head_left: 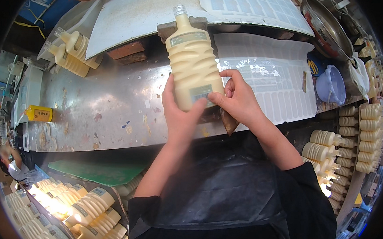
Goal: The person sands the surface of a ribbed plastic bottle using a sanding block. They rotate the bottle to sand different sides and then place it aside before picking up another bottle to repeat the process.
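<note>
Holding a cream ribbed bottle (pixel 193 60) over a shiny metal table (pixel 104 110).

Left hand (pixel 179 114) grips the bottle's bottom end, thumb on its small label. Right hand (pixel 239 98) pinches that label's edge with fingertips pressed together. White label sheets (pixel 273 76) lie on the table. More cream bottles (pixel 73 51) lie behind, with stacks (pixel 343 150) on the right and a crate (pixel 76 209) below.
</note>
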`<move>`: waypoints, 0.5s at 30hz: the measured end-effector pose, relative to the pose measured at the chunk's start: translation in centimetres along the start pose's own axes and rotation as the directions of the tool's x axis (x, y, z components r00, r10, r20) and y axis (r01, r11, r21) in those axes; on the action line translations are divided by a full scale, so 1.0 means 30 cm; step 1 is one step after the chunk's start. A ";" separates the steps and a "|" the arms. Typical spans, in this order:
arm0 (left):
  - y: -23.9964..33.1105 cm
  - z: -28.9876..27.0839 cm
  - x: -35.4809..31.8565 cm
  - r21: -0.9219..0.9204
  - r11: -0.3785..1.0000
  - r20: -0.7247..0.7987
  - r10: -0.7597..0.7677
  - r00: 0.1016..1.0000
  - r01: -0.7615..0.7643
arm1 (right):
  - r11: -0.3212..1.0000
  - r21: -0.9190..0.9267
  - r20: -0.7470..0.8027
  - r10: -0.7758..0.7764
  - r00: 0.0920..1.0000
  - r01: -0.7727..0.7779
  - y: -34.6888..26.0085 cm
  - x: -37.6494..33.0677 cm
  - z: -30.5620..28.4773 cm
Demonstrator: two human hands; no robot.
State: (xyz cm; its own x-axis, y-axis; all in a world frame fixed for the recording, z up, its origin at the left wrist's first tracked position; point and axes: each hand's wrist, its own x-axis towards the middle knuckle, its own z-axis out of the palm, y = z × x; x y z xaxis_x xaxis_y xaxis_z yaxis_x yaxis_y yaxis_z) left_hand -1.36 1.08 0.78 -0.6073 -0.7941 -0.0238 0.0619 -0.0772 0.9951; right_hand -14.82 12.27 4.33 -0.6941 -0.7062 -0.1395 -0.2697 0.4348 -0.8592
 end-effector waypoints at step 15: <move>-0.012 -0.016 0.008 0.191 0.979 0.022 0.066 0.998 -0.069 | 0.913 0.197 -0.100 -0.343 0.934 0.356 -0.016 0.033 -0.067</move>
State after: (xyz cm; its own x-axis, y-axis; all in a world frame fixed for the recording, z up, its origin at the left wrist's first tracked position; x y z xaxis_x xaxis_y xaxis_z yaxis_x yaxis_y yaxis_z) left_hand -1.16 0.62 0.38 -0.6192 -0.7840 0.0442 -0.0486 0.0945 0.9943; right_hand -16.72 12.49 5.60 -0.6226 -0.7529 0.2132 -0.3621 0.0357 -0.9315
